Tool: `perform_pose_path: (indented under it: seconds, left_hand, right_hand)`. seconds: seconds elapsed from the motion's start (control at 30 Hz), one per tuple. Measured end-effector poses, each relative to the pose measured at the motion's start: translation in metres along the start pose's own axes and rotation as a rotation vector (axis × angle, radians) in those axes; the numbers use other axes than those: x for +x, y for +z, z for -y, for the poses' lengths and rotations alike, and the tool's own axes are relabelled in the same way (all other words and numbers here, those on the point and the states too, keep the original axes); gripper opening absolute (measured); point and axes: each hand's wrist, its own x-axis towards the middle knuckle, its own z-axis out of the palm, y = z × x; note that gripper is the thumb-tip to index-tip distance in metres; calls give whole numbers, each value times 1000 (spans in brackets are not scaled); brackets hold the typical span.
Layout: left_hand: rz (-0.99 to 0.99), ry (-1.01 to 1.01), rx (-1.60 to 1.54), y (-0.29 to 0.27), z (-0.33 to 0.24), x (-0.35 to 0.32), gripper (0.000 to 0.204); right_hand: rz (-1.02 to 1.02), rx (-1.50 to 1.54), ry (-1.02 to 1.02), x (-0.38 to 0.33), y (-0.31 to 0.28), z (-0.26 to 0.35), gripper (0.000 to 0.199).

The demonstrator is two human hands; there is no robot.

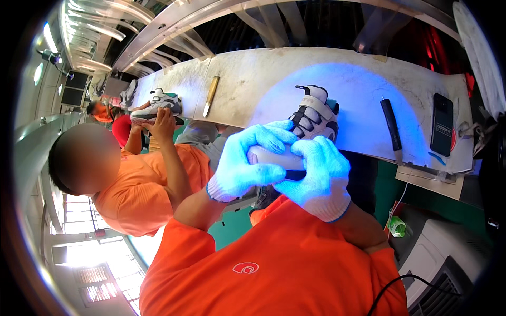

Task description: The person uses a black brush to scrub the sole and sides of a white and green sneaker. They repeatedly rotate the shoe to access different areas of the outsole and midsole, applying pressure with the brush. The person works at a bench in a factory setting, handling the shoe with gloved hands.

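Both of my hands wear white knitted gloves, lit blue. They hold a pale, rounded shoe (276, 159) between them, just off the near edge of the workbench; most of it is hidden by the gloves. My left hand (250, 155) wraps its left side, with the thumb along the near side. Around the right end curl the fingers of my right hand (319, 176). Right behind my hands a grey and white strapped shoe (314, 111) with black and teal parts rests on the bench, its near end partly covered by my right glove.
Blue light falls on the bench (247, 79). A black-handled blade tool (390, 126), a dark phone (441, 126) and a blue strip (437, 158) lie rightward. Left lies a wooden-handled knife (212, 96); beyond it, a co-worker in orange (153, 184) holds another shoe (158, 107).
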Motion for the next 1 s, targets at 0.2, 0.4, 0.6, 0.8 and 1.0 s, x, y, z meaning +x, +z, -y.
perform_pose_path:
  seconds: [0.2, 0.4, 0.6, 0.8, 1.0]
  left_hand:
    - [-24, -158, -85, 5, -23, 7, 37]
    - [44, -90, 178, 0, -28, 13, 41]
    - [86, -106, 275, 1, -35, 24, 59]
    - [105, -40, 329, -5, -29, 27, 59]
    - [56, -100, 314, -1, -34, 26, 55]
  right_hand:
    - [16, 8, 4, 5, 1, -4, 64]
    - [14, 60, 57, 4, -1, -6, 67]
    - [-119, 69, 77, -16, -7, -9, 69]
    - [-171, 222, 124, -48, 0, -25, 72]
    - [-205, 232, 22, -38, 1, -33, 68]
